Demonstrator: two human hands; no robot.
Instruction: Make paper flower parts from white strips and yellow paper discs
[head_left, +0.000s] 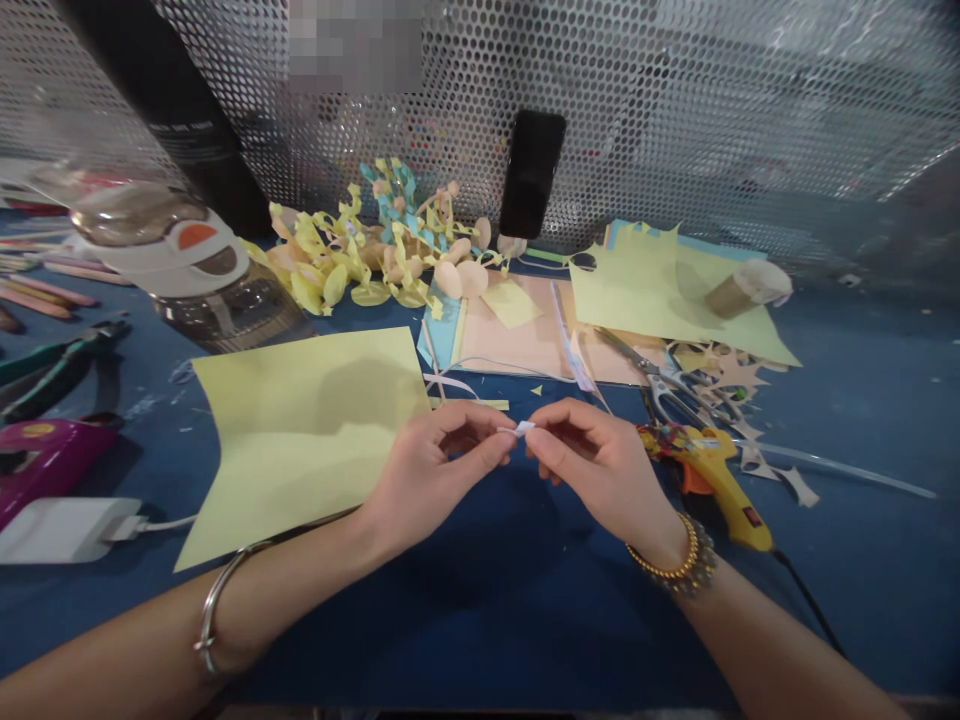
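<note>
A small white folded paper strip (523,428) is pinched between my two hands, just above the blue table. My left hand (431,465) grips its left end with thumb and fingertips. The other end is between the thumb and forefinger of my right hand (589,460). Beside my left wrist lies a large sheet of yellow paper (315,430). Near my right hand rests a yellow hot glue gun (724,480), with scissors (664,385) behind it. Pale paper strips (574,350) lie beyond my fingers.
Curled paper flowers (360,250) are heaped at the back. A phone (532,172) leans on the perforated metal screen (637,80). Left stand a clear bottle (202,260), pliers (64,365) and a white charger (71,530). More yellow sheets (660,280) and paper scraps (727,370) lie right.
</note>
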